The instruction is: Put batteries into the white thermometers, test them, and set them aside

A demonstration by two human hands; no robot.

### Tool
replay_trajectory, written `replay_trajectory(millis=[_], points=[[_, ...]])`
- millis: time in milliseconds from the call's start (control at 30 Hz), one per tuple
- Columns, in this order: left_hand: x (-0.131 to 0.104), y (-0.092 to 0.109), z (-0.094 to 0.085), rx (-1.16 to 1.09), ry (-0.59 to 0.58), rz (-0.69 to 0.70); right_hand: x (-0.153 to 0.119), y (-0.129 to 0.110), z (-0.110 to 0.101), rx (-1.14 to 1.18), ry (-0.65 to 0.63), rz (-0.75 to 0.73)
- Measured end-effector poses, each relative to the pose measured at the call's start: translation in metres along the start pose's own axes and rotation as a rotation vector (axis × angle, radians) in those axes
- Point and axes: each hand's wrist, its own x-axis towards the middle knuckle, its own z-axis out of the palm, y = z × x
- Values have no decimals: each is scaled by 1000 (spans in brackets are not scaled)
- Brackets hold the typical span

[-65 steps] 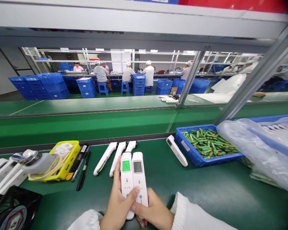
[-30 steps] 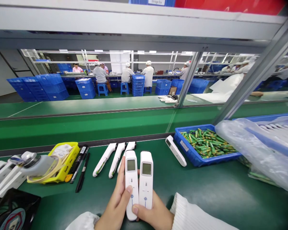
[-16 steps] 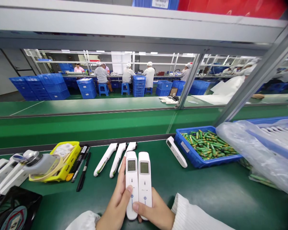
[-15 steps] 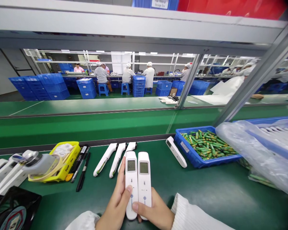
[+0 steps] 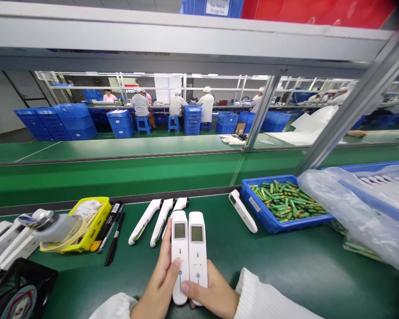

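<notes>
Two white handheld thermometers stand side by side, screens facing me. My left hand (image 5: 159,279) is closed round the left thermometer (image 5: 180,252), its thumb on the front; dark segments show on that screen. The right thermometer (image 5: 197,252) is in my right hand (image 5: 216,288), whose thumb reaches across the lower ends of both; its screen looks blank. Just behind them, three more white thermometers (image 5: 162,221) lie on the green table (image 5: 272,274). Another single thermometer (image 5: 243,212) lies to the right, beside a blue tray.
The blue tray (image 5: 254,204) holds green batteries. Plastic wrap (image 5: 362,217) covers a bin at right. At left are a yellow basket (image 5: 101,219), black pens (image 5: 115,241), a pump bottle (image 5: 58,228), more white devices and a black item (image 5: 20,288). People sit across the aisle.
Both hands and the two thermometers have shifted very slightly left in view. The grip looks the same.
</notes>
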Motion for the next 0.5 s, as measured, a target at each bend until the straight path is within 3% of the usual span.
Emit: replay_trajectory(millis=[200, 367, 500], points=[[0, 1, 1, -109, -9, 39, 3, 0, -4, -65, 43, 37], [9, 22, 17, -376, -91, 78, -5, -13, -4, -43, 60, -27], [20, 42, 22, -393, -114, 44, -10, -16, -7, -98, 69, -63]])
